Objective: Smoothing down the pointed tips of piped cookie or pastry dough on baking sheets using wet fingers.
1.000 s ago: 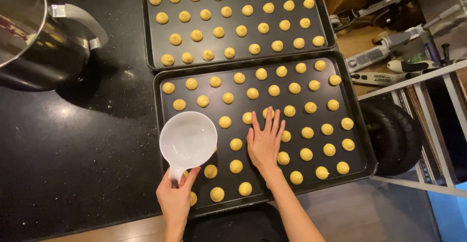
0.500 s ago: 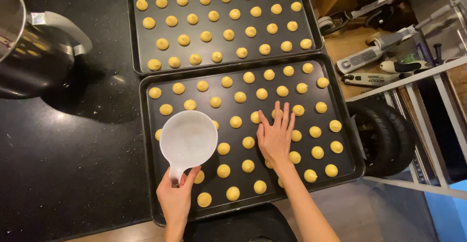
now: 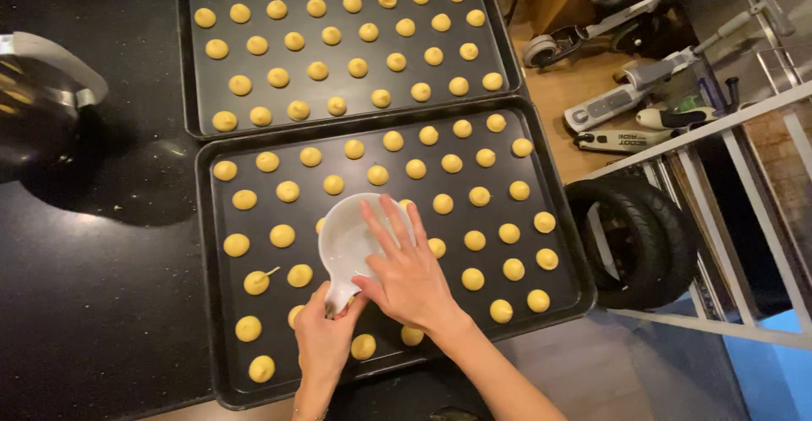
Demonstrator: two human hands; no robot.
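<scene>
My left hand [image 3: 322, 339] grips the handle of a small white bowl [image 3: 349, 239] held over the near baking tray [image 3: 222, 385]. My right hand [image 3: 408, 269] has its fingers spread, and the fingertips reach into the white bowl. The near tray, dark and rectangular, carries several rows of small round yellow dough balls [image 3: 474, 240]. One ball [image 3: 256, 282] at the left has a thin point of dough sticking out. A second dark tray [image 3: 189, 91] behind it holds several more rows of the same dough balls.
A shiny metal mixing bowl with a handle [image 3: 38, 99] stands on the black countertop [image 3: 93, 302] at the left. To the right, below the counter, lie scooters [image 3: 622, 104], a black tyre [image 3: 643, 235] and a white frame [image 3: 744, 192].
My right hand has moved left from the dough balls on the tray into the white bowl. The view has shifted, so both trays sit more to the right.
</scene>
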